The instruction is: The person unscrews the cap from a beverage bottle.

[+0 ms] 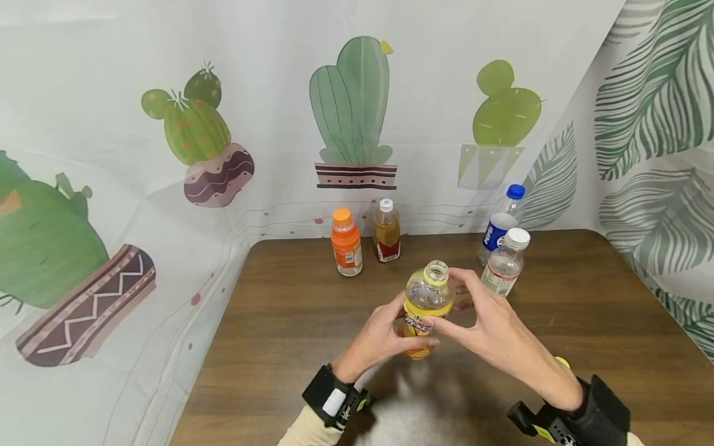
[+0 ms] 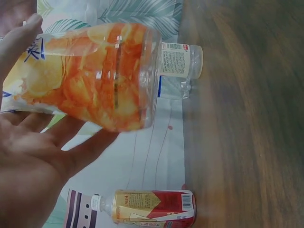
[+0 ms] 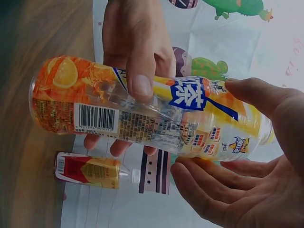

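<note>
An uncapped clear plastic drink bottle point(image 1: 429, 298) stands above the table between both hands, its open mouth upward and tilted slightly. Its label is yellow at the top, with orange fruit pictures point(image 2: 107, 71) around the base. My left hand point(image 1: 372, 339) grips the lower half, thumb across the front and fingers behind, as the right wrist view shows. Around the upper part, my right hand point(image 1: 493, 322) holds the bottle between thumb and fingertips. A yellow item, perhaps a cap point(image 1: 562, 361), lies partly hidden behind the right forearm.
Toward the back stand an orange-capped bottle point(image 1: 346, 246) and a gold-and-red-labelled bottle point(image 1: 387, 234). At the right are a blue-capped Pepsi bottle point(image 1: 496, 232) and a white-capped clear bottle point(image 1: 504, 266). A cactus-print cloth point(image 1: 268, 124) hangs behind the wooden table point(image 1: 268, 334).
</note>
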A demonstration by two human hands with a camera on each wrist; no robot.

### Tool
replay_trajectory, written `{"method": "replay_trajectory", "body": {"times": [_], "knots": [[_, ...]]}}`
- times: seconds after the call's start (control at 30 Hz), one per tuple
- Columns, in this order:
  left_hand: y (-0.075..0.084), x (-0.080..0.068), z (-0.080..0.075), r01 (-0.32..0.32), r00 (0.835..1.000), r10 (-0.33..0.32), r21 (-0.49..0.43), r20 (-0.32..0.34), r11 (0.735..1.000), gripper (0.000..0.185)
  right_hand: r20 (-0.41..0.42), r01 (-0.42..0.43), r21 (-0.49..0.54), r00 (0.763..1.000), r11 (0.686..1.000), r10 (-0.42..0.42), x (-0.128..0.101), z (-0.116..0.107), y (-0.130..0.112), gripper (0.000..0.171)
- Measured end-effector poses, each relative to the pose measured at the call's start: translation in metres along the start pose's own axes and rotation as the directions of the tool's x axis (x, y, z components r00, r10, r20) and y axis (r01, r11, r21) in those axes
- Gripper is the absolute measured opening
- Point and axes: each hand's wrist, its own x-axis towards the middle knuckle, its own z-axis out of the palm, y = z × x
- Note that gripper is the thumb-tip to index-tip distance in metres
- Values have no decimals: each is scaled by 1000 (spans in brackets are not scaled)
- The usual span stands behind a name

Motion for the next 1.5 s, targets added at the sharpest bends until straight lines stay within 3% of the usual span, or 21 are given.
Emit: {"method": "replay_trajectory", "body": {"times": [0.27,0.5,0.63,0.83,0.97,1.1,1.3,1.5], "knots": [[-1,-3,0,33,999,-35,51,36,998,88,-32,-84,-44,996,995,82,-7,-21,9,70],[-7,-7,-9,-26,1000,27,39,-9,999,80,-158,-79,-96,985,992,63,-13,-53,28,71],[-10,-10,-13,-29,999,30,42,-28,999,75,-222,-79,-109,974,991,54,-18,-74,43,75],[-11,-12,-18,-25,999,27,56,-44,998,70,-261,-187,-168,955,968,139,-27,-100,72,78],[-11,-13,-20,-24,998,26,54,-52,998,68,-257,-287,-205,938,936,232,-33,-112,93,81],[-12,-14,-21,-18,998,21,55,-60,998,66,-248,-368,-213,916,905,314,-39,-118,112,85],[-15,-17,-23,-1,998,5,59,-70,998,64,-241,-411,-185,899,893,365,-47,-114,141,88],[-16,-18,-23,10,998,-5,71,-70,997,64,-218,-469,-218,878,856,425,-52,-107,161,92]]}}
